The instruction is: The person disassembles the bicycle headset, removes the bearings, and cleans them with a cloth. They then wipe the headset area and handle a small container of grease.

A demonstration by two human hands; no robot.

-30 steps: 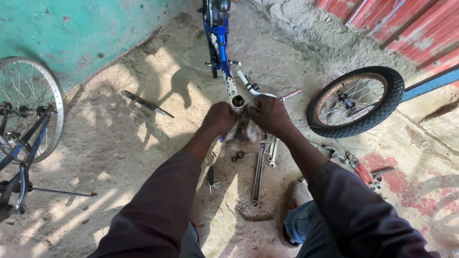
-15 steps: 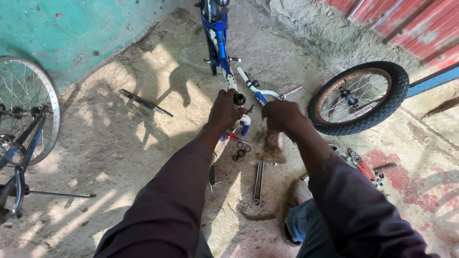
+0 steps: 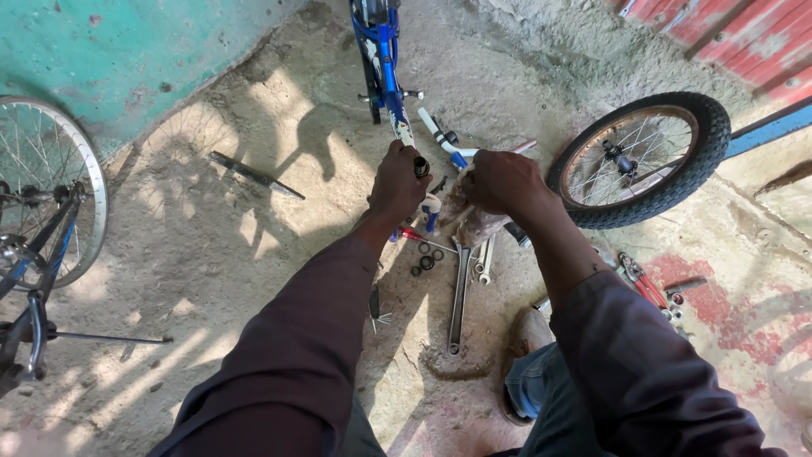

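1. Two hands worked at the blue bicycle frame (image 3: 382, 51) lying on the dirt floor (image 3: 211, 245).
2. Left hand (image 3: 397, 182) had its fingers closed around the frame's tube end.
3. Right hand (image 3: 501, 182) gripped a dirty rag (image 3: 474, 222) just beside it, above a long wrench (image 3: 459, 296).

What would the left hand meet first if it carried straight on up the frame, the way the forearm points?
The left hand already wraps the blue bike frame at its open tube end. Going on, it would likely slide along that tube toward the pedal crank; depth is unclear.

Single head cam, steep downward look, close range.
Faces forward over both forearms onto dirt floor (image 3: 211, 254); teal wall (image 3: 127, 51) upper left.
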